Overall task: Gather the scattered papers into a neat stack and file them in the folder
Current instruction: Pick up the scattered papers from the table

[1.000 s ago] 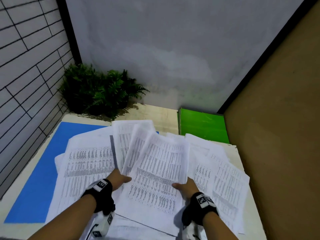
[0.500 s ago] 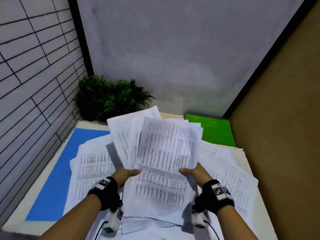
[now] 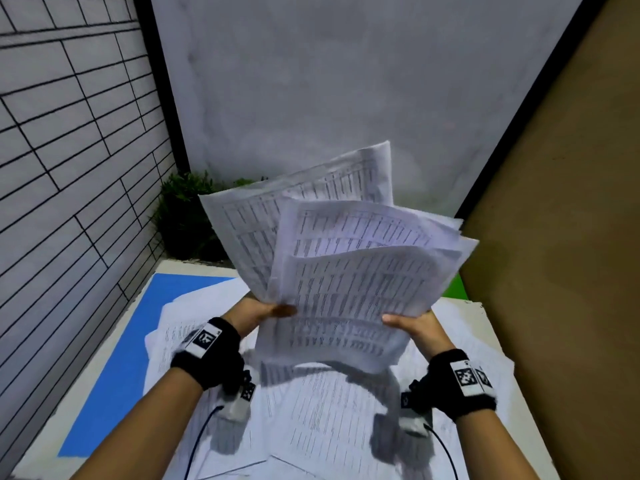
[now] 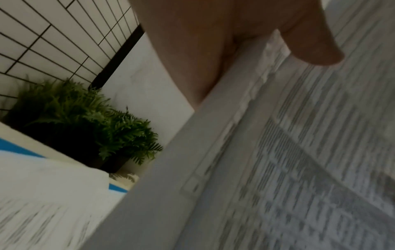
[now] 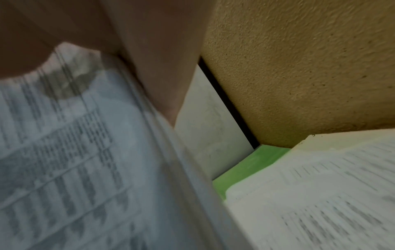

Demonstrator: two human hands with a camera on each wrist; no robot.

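Note:
A fanned bundle of printed papers [image 3: 346,271] is lifted off the table and tilted up toward me. My left hand [image 3: 263,311] grips its lower left edge, thumb on top; the left wrist view shows that thumb [image 4: 310,42] lying on the papers [image 4: 299,169]. My right hand [image 3: 408,325] grips the lower right edge, and its wrist view shows the printed papers [image 5: 74,160] close up. More loose sheets [image 3: 329,410] lie spread on the table below. The green folder [image 3: 453,292] is mostly hidden behind the bundle; a strip of the folder [image 5: 245,170] shows at the back right.
A blue mat [image 3: 138,341] lies under the sheets on the left of the white table [image 3: 485,310]. A fern plant [image 3: 183,220] stands in the back left corner by the tiled wall. A brown board wall [image 3: 571,237] closes the right side.
Both hands have raised the bundle of papers off the table and tipped it upright. It now covers most of the green folder, and the view has tilted upward.

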